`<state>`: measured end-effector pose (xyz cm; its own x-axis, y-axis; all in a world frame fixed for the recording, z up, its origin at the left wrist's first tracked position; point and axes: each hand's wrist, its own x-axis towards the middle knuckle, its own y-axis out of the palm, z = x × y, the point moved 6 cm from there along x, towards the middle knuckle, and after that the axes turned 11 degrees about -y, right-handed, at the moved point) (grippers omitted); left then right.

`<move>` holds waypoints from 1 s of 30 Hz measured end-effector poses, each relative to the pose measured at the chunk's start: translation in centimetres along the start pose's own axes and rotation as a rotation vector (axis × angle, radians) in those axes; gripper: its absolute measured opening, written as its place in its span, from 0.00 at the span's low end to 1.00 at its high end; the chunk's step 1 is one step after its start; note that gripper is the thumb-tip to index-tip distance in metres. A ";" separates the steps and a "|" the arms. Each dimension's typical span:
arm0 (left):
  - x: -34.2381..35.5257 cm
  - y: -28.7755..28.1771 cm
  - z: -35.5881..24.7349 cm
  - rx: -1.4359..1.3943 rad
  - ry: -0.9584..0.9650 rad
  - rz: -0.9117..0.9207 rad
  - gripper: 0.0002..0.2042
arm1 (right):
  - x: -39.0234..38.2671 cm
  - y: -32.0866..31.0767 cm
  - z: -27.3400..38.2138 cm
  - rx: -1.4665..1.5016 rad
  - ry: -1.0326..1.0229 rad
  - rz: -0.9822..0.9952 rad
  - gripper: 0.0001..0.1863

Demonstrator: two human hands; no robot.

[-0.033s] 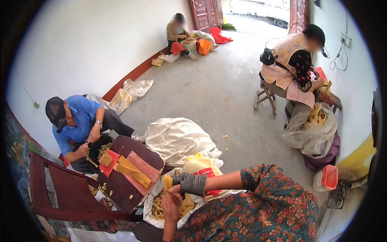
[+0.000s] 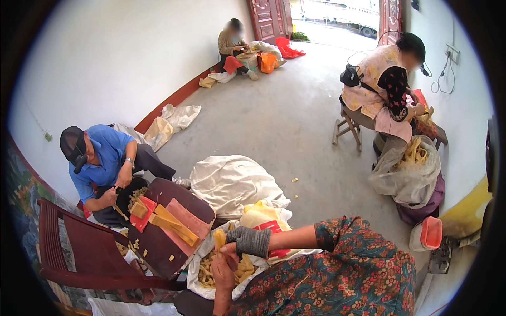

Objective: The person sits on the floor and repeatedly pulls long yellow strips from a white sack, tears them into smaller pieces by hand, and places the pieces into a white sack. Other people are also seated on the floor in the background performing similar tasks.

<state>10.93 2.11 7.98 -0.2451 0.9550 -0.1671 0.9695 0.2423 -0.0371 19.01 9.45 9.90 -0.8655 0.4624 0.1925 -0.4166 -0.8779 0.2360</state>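
One yellow piece (image 2: 220, 239) is being worked on, and it looks as if the work on it is only part done. It is held up above the open white bag (image 2: 203, 290), at the near middle of the room. It is pinched by the right hand (image 2: 232, 246), with the thumb pressed on its low end. The left hand (image 2: 224, 269) is brought in close underneath, with its fingers bunched by the right thumb. Whether the piece is gripped by the left hand too cannot be told, because the fingers are crowded together.

The bag is well filled with yellow bits (image 2: 243, 268). Whether these bits are done or are waiting for a turn cannot be told. If they are waiting, a lot seems to be left. If they are done, a lot has been finished. No second pile can be picked out for sure beside the hands, so done and not done cannot be split.

To the left, a few small scraps (image 2: 171, 257) are scattered on the brown surface (image 2: 158, 263), and a long yellow plank (image 2: 176, 226) is laid there with a pink board (image 2: 195, 217). Neither is touched by the two hands.
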 end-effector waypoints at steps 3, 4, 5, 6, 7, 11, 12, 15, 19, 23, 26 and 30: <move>0.1 0.0 0.2 -0.009 0.015 0.030 0.25 | -0.1 -0.6 0.1 -0.178 -0.020 -0.075 0.16; 0.2 0.1 0.1 -0.017 0.014 0.044 0.25 | -0.1 -0.6 0.1 -0.198 -0.034 -0.094 0.16; 0.4 0.2 0.1 -0.026 0.013 0.058 0.25 | 0.1 -0.8 -0.1 -0.209 -0.071 -0.110 0.17; 0.3 0.3 0.3 -0.031 0.000 0.076 0.25 | 0.0 -0.7 -0.2 -0.149 -0.048 -0.100 0.17; 0.4 0.5 0.1 -0.041 -0.017 0.092 0.25 | 0.0 -0.7 -0.1 -0.088 -0.025 -0.091 0.17; 0.1 0.7 0.2 -0.179 -0.069 0.101 0.25 | 0.4 -0.1 0.7 -0.004 -0.067 0.016 0.16; 0.1 0.7 0.3 -0.178 -0.084 0.098 0.24 | 0.4 0.0 0.5 -0.005 -0.086 0.041 0.16; 0.5 0.3 0.8 -0.087 -0.069 0.132 0.24 | 0.2 -0.1 0.9 0.023 -0.055 0.008 0.14; 0.7 0.8 -0.8 -0.101 0.024 0.074 0.15 | 0.1 -1.4 0.0 -0.206 -0.051 -0.153 0.16; 0.6 -1.3 2.0 0.067 0.004 -0.035 0.04 | 0.3 -2.7 1.7 -0.243 -0.160 -0.299 0.17; 1.0 -2.5 3.9 0.269 0.069 -0.093 0.05 | 0.8 -3.8 2.5 0.111 -0.132 -0.364 0.17; 0.2 -2.8 3.1 0.551 0.203 -0.170 0.05 | 0.0 -5.5 6.3 0.549 -0.194 -0.464 0.14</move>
<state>8.19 1.12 5.03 -0.3406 0.9372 0.0751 0.7632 0.3222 -0.5601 23.07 15.04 14.55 -0.5484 0.8290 0.1101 -0.4842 -0.4221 0.7664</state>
